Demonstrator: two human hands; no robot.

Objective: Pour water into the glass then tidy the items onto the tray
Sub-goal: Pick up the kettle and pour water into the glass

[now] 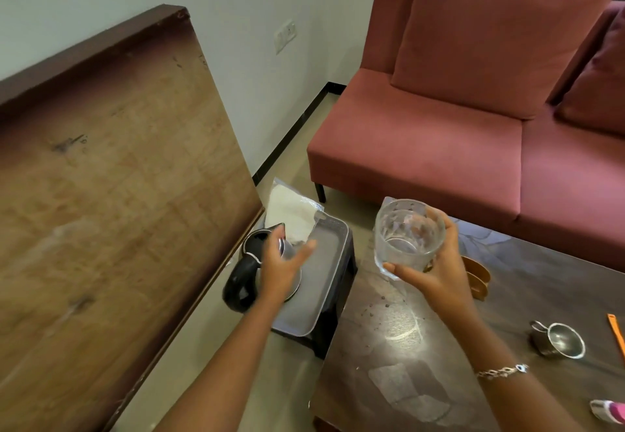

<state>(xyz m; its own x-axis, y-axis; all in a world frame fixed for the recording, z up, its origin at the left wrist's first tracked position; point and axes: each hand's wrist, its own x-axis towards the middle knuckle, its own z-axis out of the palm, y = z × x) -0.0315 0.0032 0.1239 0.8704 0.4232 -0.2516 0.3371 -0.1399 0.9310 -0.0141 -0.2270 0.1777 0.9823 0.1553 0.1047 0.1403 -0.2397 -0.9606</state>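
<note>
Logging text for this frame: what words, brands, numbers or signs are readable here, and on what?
No text is readable in this view.
The glass, kettle and tray show no lettering.
Plastic bag: no print visible.
Wall switch: too small to show any marking.
Pink and white item at the frame edge: cut off and blurred, so unreadable.

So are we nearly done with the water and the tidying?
About halfway. Done: the kettle already sits on the tray, with the left hand open over it. In hand: the right hand holds the glass above the table; I can't tell how much water is inside. Left: the glass onto the tray, and the steel strainer is still on the table.
</note>
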